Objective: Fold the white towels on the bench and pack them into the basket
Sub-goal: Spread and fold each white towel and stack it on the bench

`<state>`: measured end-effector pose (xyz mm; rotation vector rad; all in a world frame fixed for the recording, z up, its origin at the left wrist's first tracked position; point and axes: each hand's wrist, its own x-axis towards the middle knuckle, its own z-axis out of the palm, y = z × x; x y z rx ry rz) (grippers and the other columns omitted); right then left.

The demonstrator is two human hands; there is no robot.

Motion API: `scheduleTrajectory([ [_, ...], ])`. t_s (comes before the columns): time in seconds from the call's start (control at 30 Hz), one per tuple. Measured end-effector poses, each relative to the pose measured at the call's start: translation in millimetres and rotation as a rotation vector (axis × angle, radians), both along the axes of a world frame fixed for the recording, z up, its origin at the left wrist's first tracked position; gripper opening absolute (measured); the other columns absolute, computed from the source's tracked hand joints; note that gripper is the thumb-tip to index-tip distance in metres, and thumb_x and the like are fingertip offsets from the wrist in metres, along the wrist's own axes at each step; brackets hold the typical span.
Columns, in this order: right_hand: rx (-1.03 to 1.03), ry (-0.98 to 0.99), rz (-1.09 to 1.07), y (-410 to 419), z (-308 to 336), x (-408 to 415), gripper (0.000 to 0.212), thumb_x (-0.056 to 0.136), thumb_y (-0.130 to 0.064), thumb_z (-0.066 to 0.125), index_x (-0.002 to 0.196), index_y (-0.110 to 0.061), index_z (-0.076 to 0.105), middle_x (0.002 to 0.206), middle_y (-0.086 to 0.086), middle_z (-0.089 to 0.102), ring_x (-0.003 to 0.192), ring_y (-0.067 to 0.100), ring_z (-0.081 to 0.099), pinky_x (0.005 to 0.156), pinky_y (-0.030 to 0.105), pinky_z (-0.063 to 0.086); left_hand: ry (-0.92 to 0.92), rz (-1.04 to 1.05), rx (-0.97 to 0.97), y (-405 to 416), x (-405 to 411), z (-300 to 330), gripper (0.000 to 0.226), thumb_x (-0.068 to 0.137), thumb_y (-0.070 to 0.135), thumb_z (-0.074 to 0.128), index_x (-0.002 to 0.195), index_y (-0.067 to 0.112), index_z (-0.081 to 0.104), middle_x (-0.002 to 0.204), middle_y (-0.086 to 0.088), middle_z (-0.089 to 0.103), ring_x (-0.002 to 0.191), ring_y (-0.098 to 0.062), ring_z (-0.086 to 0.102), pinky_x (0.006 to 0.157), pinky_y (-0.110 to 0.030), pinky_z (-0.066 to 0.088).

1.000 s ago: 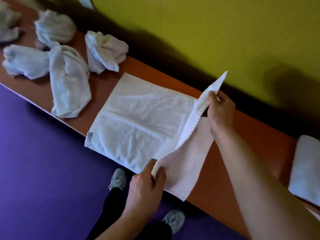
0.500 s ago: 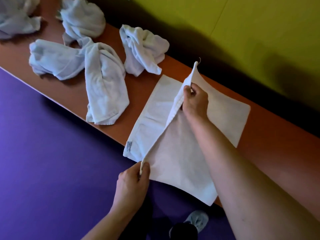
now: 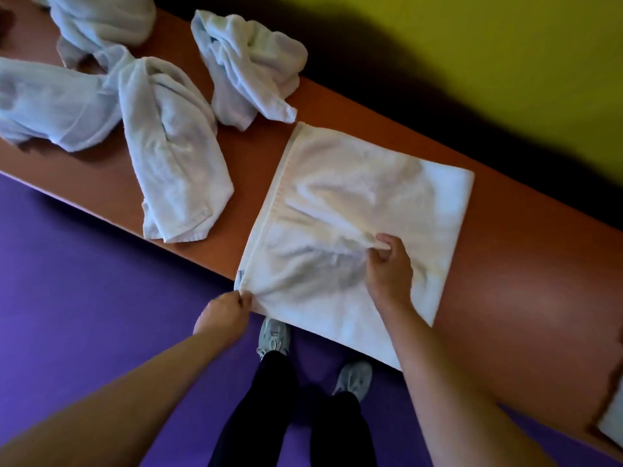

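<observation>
- You're mid-fold on one white towel (image 3: 354, 203); it lies flat across the orange bench (image 3: 526, 264), doubled over, with its near edge hanging off the bench front above the purple floor (image 3: 67, 298)
- Your left hand (image 3: 224, 315) pinches the towel's near-left corner, just below the small tag (image 3: 240, 275); fingers curled tight on the cloth
- Your right hand (image 3: 389, 271) pinches a ridge of cloth near the towel's middle, thumb and fingers closed on it; creases run from that pinch toward the left corner
- Judgement: this looks like squaring and tensioning the first fold, not yet the second one
- Next move likely calls for: let go of the centre pinch; flatten the wrinkles; take both corners of one side and bring them across evenly so the edges line up
- Watch the overhang; a pull toward you could drag the towel off the bench
- Crumpled towels (image 3: 168, 146) wait at the left; another bunched towel (image 3: 253, 65) sits just beyond the flat one's far-left corner, nearly touching; all still unfolded
- Basket not in view; a white edge (image 3: 612, 419) at far right can't be identified; packing hasn't begun for this towel
</observation>
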<state>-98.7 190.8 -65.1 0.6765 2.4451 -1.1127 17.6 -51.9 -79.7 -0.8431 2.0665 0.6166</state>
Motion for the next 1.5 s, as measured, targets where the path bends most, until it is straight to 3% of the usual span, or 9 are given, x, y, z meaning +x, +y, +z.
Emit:
scheduleTrajectory([
  [0.3,0.365,-0.176,-0.219,100.7,-16.6,128.7,0.056,0.085,-0.047,0.071,0.124,-0.009,0.057,0.117,0.013,0.060,0.104,0.032,0.057,0.086,0.043,0.047,0.248,0.637,0.041,26.0,-11.5,2.3,0.055,0.082,0.043,0.077,0.115,0.012,0.045,0.104,-0.002,0.058,0.094,-0.025,0.056,0.069,-0.035,0.042],
  [0.5,0.092,-0.162,-0.258,106.5,-17.7,149.1,0.027,0.094,-0.032,0.062,0.087,-0.006,0.057,0.087,0.011,0.063,0.075,0.028,0.061,0.056,0.031,0.039,0.328,0.546,0.011,35.5,9.7,7.1,0.025,0.095,0.039,0.060,0.094,0.014,0.055,0.082,-0.006,0.061,0.077,-0.032,0.060,0.060,-0.034,0.044],
  [0.6,0.038,-0.139,-0.317,112.0,-7.4,152.6,0.021,0.102,-0.026,0.056,0.100,-0.005,0.052,0.082,0.002,0.059,0.074,0.017,0.060,0.057,0.025,0.040,0.338,0.511,0.056,38.8,21.4,17.1,0.027,0.099,0.042,0.053,0.092,0.016,0.057,0.087,-0.010,0.067,0.077,-0.031,0.068,0.064,-0.040,0.053],
  [0.77,-0.026,-0.086,-0.414,123.1,2.5,167.2,0.023,0.104,-0.032,0.052,0.106,-0.009,0.053,0.085,0.004,0.065,0.068,0.017,0.070,0.072,0.048,0.058,0.254,0.514,0.084,54.4,53.0,33.3,0.033,0.104,0.037,0.045,0.095,0.011,0.061,0.082,-0.008,0.072,0.074,-0.027,0.074,0.076,-0.047,0.058],
  [0.93,-0.179,0.059,-0.537,131.2,27.2,161.0,0.032,0.104,-0.024,0.057,0.133,-0.017,0.049,0.095,0.004,0.071,0.069,0.014,0.070,0.062,0.036,0.059,0.417,0.733,0.108,61.0,59.7,50.8,0.021,0.099,0.022,0.056,0.119,0.021,0.062,0.088,-0.005,0.073,0.060,-0.017,0.073,0.078,-0.046,0.060],
  [1.07,-0.366,0.150,-0.710,138.7,47.2,121.5,0.005,0.098,-0.020,0.068,0.098,-0.016,0.064,0.078,0.001,0.070,0.052,0.012,0.060,0.046,0.023,0.050,0.598,0.941,0.257,57.4,24.3,78.5,0.026,0.093,0.010,0.060,0.108,0.028,0.072,0.073,-0.005,0.065,0.052,-0.020,0.058,0.058,-0.033,0.056],
  [1.17,-0.573,0.124,-0.854,140.2,58.6,78.5,0.014,0.096,-0.019,0.069,0.083,-0.020,0.063,0.067,-0.009,0.070,0.055,0.008,0.063,0.055,0.025,0.052,0.648,1.057,0.423,58.2,-16.1,98.3,0.021,0.094,0.007,0.057,0.087,0.019,0.073,0.071,-0.007,0.063,0.050,-0.017,0.053,0.050,-0.028,0.052],
  [1.33,-0.830,0.048,-0.851,138.2,74.7,4.1,0.015,0.101,-0.027,0.055,0.098,-0.018,0.067,0.085,-0.003,0.078,0.069,0.010,0.070,0.070,0.025,0.053,0.618,1.152,0.604,51.9,-87.1,103.3,0.009,0.090,0.016,0.060,0.081,0.017,0.062,0.071,-0.002,0.071,0.047,-0.011,0.052,0.050,-0.022,0.051],
  [1.5,-0.813,0.017,-0.726,129.4,72.3,-48.6,0.027,0.094,-0.014,0.051,0.120,-0.013,0.057,0.107,-0.001,0.079,0.080,0.010,0.075,0.070,0.024,0.053,0.592,1.005,0.607,48.6,-142.6,91.6,0.013,0.085,0.010,0.070,0.097,0.013,0.066,0.080,0.001,0.073,0.053,-0.011,0.055,0.053,-0.023,0.051],
])
